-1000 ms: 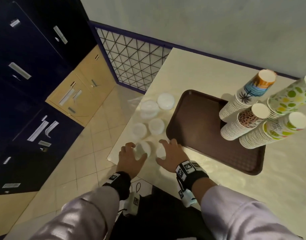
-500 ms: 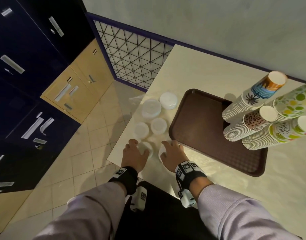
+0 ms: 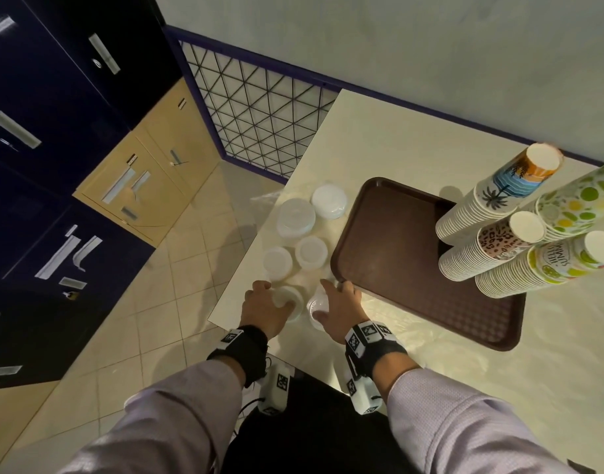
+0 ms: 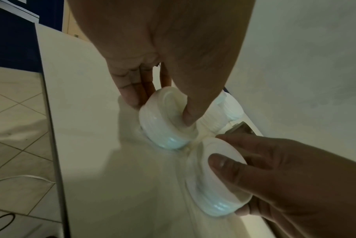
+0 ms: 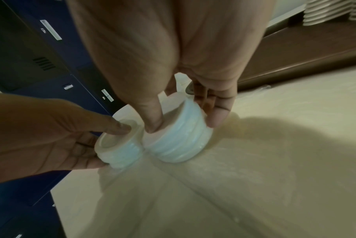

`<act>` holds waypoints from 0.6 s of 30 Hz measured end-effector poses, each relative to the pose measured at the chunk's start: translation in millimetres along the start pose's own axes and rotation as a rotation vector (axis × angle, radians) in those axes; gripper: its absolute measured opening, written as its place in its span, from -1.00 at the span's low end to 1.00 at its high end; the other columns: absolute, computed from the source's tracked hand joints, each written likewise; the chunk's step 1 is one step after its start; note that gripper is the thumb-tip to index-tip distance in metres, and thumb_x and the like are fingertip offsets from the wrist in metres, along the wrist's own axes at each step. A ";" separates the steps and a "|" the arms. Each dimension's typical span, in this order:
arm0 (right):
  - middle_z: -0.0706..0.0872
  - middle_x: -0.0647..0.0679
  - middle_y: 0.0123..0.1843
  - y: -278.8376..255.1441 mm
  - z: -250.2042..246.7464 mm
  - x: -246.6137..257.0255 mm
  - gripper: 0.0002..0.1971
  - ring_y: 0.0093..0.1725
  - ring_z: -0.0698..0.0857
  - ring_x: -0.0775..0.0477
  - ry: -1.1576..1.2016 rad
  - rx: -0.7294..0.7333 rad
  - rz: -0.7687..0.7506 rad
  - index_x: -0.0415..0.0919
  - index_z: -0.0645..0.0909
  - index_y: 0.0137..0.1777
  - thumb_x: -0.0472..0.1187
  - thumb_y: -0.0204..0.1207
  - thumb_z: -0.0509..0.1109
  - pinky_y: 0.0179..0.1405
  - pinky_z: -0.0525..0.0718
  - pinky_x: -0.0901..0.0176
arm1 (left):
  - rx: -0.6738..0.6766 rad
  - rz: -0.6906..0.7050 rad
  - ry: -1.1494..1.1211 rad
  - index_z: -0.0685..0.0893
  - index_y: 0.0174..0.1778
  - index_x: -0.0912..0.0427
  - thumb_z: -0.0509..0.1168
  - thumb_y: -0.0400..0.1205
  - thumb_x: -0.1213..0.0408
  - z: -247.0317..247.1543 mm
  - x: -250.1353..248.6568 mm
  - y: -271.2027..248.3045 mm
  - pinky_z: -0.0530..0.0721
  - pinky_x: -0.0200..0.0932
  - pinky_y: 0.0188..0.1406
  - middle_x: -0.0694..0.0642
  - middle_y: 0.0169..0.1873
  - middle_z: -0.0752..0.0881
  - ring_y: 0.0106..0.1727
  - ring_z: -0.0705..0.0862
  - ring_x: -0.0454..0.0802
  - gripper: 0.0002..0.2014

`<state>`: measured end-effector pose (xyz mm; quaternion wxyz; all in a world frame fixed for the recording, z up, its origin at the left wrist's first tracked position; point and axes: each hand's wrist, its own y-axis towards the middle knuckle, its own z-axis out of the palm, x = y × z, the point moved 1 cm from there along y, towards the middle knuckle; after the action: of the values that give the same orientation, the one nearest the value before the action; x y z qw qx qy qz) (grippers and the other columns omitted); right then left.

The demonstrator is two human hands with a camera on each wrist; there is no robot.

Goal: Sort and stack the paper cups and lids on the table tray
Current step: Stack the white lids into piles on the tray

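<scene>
Beside the tray (image 3: 396, 261) on the counter (image 3: 379, 138), left hand (image 3: 263, 307) and right hand (image 3: 341, 307) each curl fingers (image 4: 130, 95) round a lid stack (image 4: 164, 125), its neighbour (image 5: 179, 136) touching, presumably for merging.

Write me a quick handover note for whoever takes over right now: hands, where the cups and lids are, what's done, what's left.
Left hand grips a short stack of white lids at the table's near corner.
Right hand grips a second lid stack right beside it.
Four more lid stacks sit on the table left of the brown tray.
Done: four cup stacks stand at the tray's far right end.
Left: no lids are on the tray yet; all six stacks need moving onto it.
</scene>
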<state>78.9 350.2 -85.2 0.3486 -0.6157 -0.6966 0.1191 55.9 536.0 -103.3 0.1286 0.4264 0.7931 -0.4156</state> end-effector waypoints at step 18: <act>0.48 -0.10 0.44 -6.4 4.8 -20.1 -0.32 0.35 0.62 -0.10 0.441 -0.018 -0.032 -0.05 0.51 0.55 0.09 0.46 0.60 0.19 0.56 0.19 | 0.073 -0.018 -0.058 0.59 0.44 0.20 0.64 0.49 -0.03 -12.1 3.3 -11.4 0.60 -0.17 0.05 0.09 0.23 0.72 0.16 0.67 0.03 -0.31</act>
<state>70.9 331.2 -91.7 0.4886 -0.6189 -0.6142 -0.0304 46.8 543.9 -91.4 0.1320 0.4116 0.7770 -0.4576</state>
